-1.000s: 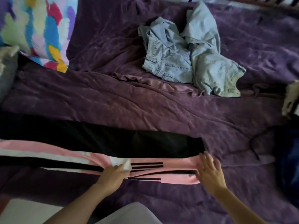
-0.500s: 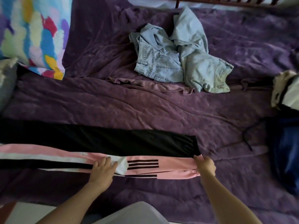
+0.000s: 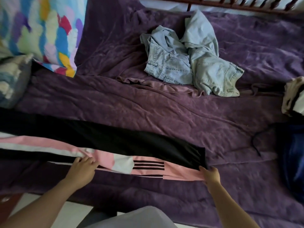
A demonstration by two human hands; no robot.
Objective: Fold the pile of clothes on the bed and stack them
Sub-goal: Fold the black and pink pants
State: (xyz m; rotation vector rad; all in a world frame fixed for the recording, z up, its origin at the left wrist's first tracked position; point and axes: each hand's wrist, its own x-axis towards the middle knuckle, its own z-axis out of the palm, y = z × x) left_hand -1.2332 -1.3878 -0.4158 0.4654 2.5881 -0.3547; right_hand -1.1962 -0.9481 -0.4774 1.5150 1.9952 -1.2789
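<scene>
A long pair of black, pink and white track pants (image 3: 115, 143) lies stretched left to right across the near side of the purple bed (image 3: 164, 109). My right hand (image 3: 210, 175) pinches the pink hem at the pants' right end. My left hand (image 3: 82, 168) rests on the pink and white leg near its middle, fingers lying over the fabric. A crumpled heap of light blue denim clothes (image 3: 189, 63) sits further back in the middle of the bed.
A multicoloured pillow (image 3: 41, 30) and a grey cushion (image 3: 13, 79) lie at the left. Dark blue fabric (image 3: 292, 162) with a black cord and a white and black garment (image 3: 294, 97) sit at the right edge. A wooden rail (image 3: 246, 4) runs along the far side.
My right hand went from lying flat on the pants' end to pinching the hem. My left hand slid slightly left along the leg. The view shifted a little.
</scene>
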